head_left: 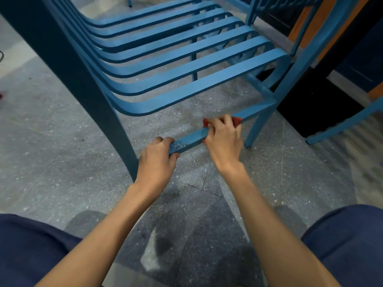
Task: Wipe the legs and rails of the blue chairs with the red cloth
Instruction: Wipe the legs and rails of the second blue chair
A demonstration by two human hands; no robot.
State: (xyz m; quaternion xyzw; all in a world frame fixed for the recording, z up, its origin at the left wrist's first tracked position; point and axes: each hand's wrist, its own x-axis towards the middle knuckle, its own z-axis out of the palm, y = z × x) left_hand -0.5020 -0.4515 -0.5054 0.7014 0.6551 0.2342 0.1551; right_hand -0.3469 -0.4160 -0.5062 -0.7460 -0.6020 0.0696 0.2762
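Where the low rail (pixel 192 139) of the blue chair (pixel 176 65) runs between its legs, red cloth (pixel 236 121) wrapped over the bar, bunched under the right hand (pixel 223 139), corners poking out past the knuckles and beneath the palm. Right hand clamped on cloth and rail together. Just to its left, left hand (pixel 157 160) curled bare around the same rail, near the dark rear leg (pixel 116 125). Beyond the right hand, front leg (pixel 257 127) standing on speckled floor (pixel 62 162). Dark blue knees at both lower corners.
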